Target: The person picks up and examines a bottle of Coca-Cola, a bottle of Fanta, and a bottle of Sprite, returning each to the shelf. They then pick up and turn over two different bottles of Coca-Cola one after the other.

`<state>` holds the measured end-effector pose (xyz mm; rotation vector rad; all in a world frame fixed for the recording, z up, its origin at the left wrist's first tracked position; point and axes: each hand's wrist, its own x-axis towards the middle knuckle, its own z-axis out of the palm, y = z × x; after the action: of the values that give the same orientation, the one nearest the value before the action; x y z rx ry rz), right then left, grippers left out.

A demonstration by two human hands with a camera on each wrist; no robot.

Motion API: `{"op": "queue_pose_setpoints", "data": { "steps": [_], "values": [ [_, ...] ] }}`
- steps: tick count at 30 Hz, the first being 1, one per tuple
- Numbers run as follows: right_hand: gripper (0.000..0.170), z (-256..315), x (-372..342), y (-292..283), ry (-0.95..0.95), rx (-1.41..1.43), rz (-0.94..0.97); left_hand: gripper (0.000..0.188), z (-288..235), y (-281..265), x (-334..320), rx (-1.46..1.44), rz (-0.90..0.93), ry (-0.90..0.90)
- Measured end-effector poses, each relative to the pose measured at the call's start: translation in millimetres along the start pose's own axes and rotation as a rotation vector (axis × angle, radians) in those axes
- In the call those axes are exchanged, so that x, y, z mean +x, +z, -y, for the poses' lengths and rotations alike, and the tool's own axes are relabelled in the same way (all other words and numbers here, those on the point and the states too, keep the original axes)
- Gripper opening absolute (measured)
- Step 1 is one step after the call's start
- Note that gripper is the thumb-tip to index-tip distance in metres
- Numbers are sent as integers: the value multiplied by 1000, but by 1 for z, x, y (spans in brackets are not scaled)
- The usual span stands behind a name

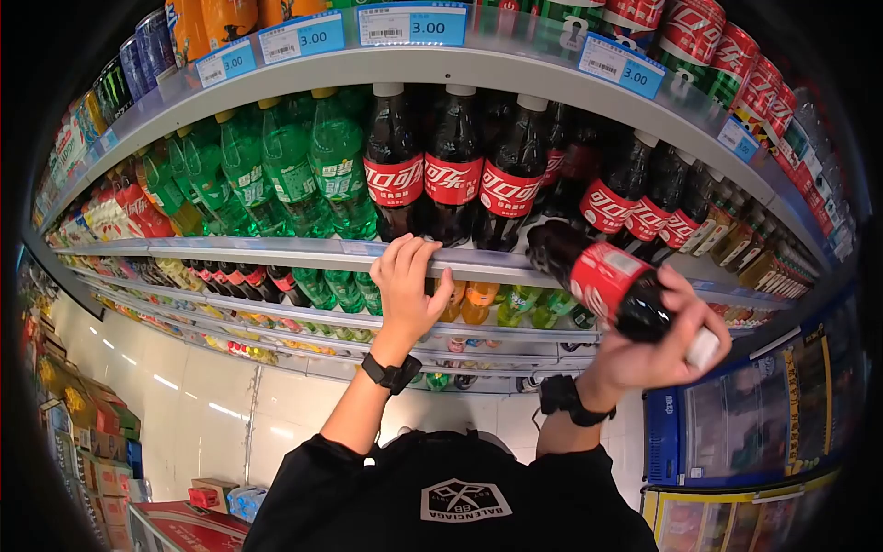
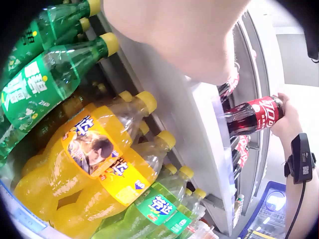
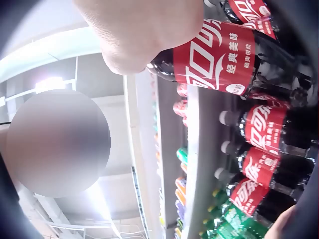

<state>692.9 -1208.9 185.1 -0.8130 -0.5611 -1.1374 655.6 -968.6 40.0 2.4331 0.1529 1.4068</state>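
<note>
My right hand (image 1: 658, 345) grips a cola bottle (image 1: 612, 276) with a red label near its white cap; the bottle tilts, its base toward the shelf. In the left wrist view the right hand (image 2: 289, 117) is round the same bottle (image 2: 256, 115), and in the right wrist view the hand (image 3: 149, 30) covers its cap end, the label (image 3: 219, 59) showing. My left hand (image 1: 409, 281) rests with its fingers on the shelf's front edge (image 1: 313, 250), below standing cola bottles (image 1: 451, 175). A gap in the cola row lies beyond the tilted bottle's base.
Green bottles (image 1: 290, 175) stand left of the cola. More cola bottles (image 1: 616, 198) are at the right. Above runs a shelf edge with price tags (image 1: 411, 25) and cans. Orange bottles (image 2: 94, 149) fill a lower shelf. Blue-framed cabinets (image 1: 662, 432) stand at the lower right.
</note>
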Motion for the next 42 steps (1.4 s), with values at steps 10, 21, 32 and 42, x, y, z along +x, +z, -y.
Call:
{"op": "queue_pose_setpoints", "data": {
  "steps": [10,21,32,42],
  "values": [
    [24,12,0,-47,630,636,43,92,-77,-63,-15,-1528,559,-537],
    [40,-9,-11,-49,862,597,6,52,-91,-90,-9,-756,382,237],
    [45,-16,-19,-56,947,834,90,50,-78,-84,-15,-535,181,483],
    [29,-10,-30,-48,803,853,230,92,-90,-70,-29,-1673,647,-1214]
  ]
}}
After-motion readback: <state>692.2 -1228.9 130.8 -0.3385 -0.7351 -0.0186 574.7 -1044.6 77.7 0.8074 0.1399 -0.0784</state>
